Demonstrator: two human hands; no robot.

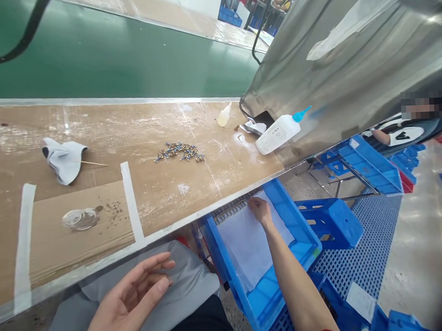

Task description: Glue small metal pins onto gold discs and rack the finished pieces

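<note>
Grey fabric (191,274) lies below my left hand (134,291), its fingers apart. Rightward, my right hand (260,211) bunches over smooth white paper (245,252) in a blue plastic crate (267,300); whether it grips, I can't tell. Metal pieces (232,211) line only the far strip, apparently part-done; farther left, a knobbly brass-and-blue heap (180,150) lies on the glossy bench (131,123).

The left hand (129,299) is near and softly bent, while on the right the right arm (293,274) reaches farther, the right hand (260,210) curled.

Blue bin (291,211) opens upward, but the table edge (208,209) seemingly overhangs its far end
</note>
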